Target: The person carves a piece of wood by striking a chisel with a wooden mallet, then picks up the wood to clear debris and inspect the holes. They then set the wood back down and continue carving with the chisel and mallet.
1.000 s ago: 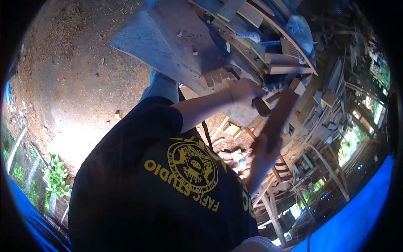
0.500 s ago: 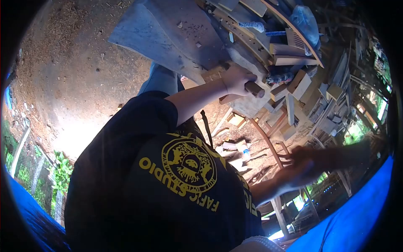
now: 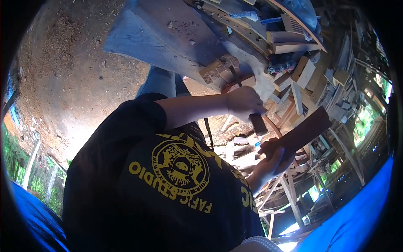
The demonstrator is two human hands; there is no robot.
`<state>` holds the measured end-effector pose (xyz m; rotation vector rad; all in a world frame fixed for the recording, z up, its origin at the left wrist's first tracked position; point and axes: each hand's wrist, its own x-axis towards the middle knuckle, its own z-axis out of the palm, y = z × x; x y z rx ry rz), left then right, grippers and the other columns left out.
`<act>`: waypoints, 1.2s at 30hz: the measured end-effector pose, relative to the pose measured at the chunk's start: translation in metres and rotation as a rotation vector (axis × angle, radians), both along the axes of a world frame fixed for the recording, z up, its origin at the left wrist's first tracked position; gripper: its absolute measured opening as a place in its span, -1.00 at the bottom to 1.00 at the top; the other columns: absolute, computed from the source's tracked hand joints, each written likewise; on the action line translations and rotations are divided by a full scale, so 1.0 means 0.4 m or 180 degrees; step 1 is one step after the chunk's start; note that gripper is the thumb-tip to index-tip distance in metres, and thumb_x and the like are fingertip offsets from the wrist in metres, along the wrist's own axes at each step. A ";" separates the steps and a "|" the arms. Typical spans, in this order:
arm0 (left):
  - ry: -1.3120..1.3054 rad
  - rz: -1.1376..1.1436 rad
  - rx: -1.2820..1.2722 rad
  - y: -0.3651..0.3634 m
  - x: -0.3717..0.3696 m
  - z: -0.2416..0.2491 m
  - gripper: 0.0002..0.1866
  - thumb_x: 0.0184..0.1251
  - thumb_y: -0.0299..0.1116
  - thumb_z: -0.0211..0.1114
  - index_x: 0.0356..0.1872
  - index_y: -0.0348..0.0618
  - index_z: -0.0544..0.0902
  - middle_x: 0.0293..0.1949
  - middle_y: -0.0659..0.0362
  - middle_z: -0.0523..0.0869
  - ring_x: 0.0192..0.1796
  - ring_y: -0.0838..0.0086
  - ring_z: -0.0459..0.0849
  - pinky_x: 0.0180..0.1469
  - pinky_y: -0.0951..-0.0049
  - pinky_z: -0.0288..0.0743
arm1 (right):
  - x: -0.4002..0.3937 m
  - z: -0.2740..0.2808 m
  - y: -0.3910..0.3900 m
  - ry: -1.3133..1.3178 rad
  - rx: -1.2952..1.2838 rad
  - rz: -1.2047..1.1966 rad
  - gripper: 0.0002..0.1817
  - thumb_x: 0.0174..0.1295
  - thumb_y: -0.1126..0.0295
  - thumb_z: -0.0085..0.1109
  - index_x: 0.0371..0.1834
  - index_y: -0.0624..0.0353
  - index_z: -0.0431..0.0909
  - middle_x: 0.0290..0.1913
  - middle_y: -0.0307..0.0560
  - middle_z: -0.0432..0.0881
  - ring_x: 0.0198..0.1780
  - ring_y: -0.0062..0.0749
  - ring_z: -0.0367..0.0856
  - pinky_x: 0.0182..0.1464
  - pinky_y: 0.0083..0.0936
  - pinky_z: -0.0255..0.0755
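My left hand is wrapped round a chisel, whose brown handle sticks out on the near side of the fist. Its narrow dark blade runs down to a wooden block with rough, cut grooves. In my right hand, fingers closed, is a thick dark piece of wood, tilted up to the right. Its near end lies close to the chisel handle; I see a small gap between them. The grooved block rests by the edge of a wide board.
Offcuts and long boards are piled at the upper right, with a plastic bag among them. A curved wooden strip arcs past. Dirt ground with shavings lies left; blue sheeting hangs lower right.
The dark piece of wood, blurred and farther right before, has come in toward the chisel. My left hand and chisel have moved down a little, and the blade now shows.
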<state>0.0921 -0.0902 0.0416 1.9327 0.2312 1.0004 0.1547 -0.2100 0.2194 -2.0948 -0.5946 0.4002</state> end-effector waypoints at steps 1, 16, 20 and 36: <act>-0.0042 0.0094 -0.0074 0.009 0.013 0.002 -0.77 -0.32 -0.24 0.38 -0.54 0.10 0.54 -0.60 0.34 0.52 -0.49 0.35 0.60 -0.40 0.29 0.42 | -0.001 0.001 -0.003 0.0001 -0.0081 -0.0020 -0.38 0.21 0.23 0.15 0.14 0.51 0.18 -0.29 0.15 0.57 -0.34 -0.27 0.62 -0.38 -0.48 0.53; 0.0577 0.0495 -0.0444 0.016 0.039 0.008 -0.77 -0.35 -0.30 0.37 -0.53 0.09 0.56 -0.62 0.32 0.55 -0.49 0.34 0.62 -0.41 0.31 0.46 | -0.007 -0.030 -0.022 -0.0123 0.0120 0.0160 -0.49 0.26 0.32 0.10 0.18 0.40 0.23 -0.45 0.08 0.57 -0.61 -0.36 0.51 -0.65 -0.59 0.38; 0.0640 0.0354 -0.0335 0.016 0.020 -0.002 -0.77 -0.34 -0.29 0.38 -0.53 0.09 0.56 -0.62 0.32 0.55 -0.49 0.34 0.62 -0.42 0.31 0.45 | -0.020 -0.026 -0.001 -0.0129 0.0118 0.0162 -0.58 0.27 0.32 0.10 0.06 0.38 0.27 -0.46 0.07 0.57 -0.61 -0.35 0.51 -0.65 -0.58 0.38; 0.0558 0.0603 -0.0637 0.085 0.066 0.012 -0.78 -0.18 -0.16 0.35 -0.43 0.11 0.62 -0.55 0.25 0.61 -0.42 0.30 0.66 -0.39 0.20 0.48 | -0.011 -0.030 -0.009 -0.0314 -0.0230 0.0189 -0.40 0.19 0.18 0.21 0.11 0.45 0.27 -0.31 -0.01 0.59 -0.39 -0.44 0.59 -0.42 -0.61 0.44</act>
